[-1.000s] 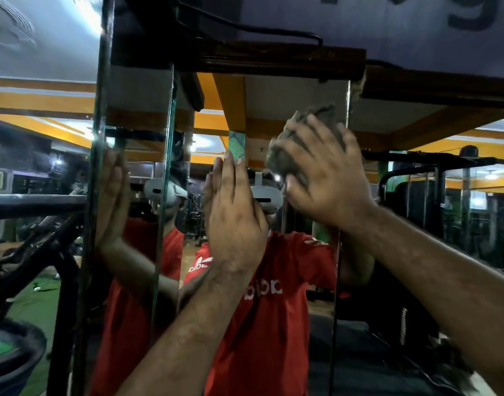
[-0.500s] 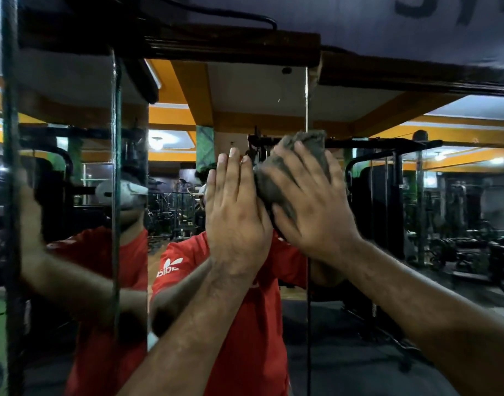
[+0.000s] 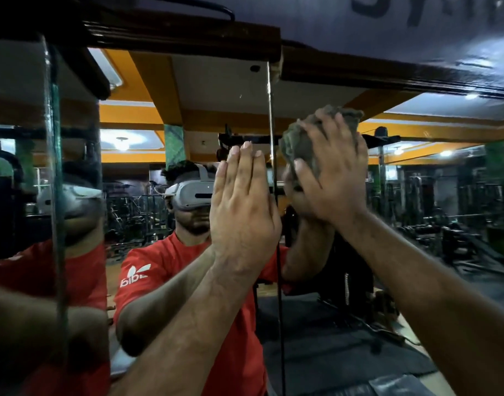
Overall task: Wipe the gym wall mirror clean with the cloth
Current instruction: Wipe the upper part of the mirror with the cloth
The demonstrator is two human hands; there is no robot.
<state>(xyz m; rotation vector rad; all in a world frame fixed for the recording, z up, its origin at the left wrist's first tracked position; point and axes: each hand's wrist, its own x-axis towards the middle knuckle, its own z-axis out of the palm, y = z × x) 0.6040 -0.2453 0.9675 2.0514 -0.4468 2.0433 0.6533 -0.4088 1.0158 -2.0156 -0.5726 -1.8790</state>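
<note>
The wall mirror (image 3: 216, 90) fills the view as upright panels joined at a vertical seam (image 3: 270, 110). My left hand (image 3: 242, 212) lies flat against the glass just left of that seam, fingers straight and pointing up. My right hand (image 3: 333, 178) holds a bunched grey cloth (image 3: 298, 144) against the panel right of the seam. Its fingers spread over the cloth and its thumb lies across the lower side. The cloth bulges out above and to the left of the hand. Both forearms reach up from the bottom of the view.
A dark wooden frame (image 3: 188, 35) runs along the mirror's top edge. At the left, another glass edge (image 3: 53, 167) stands upright. The glass reflects a person in a red shirt with a headset, orange ceiling beams and gym machines (image 3: 445, 224).
The view has swung to the right along the mirror. My right hand with the cloth has slid a little right and up, away from the left hand, which stays flat on the glass.
</note>
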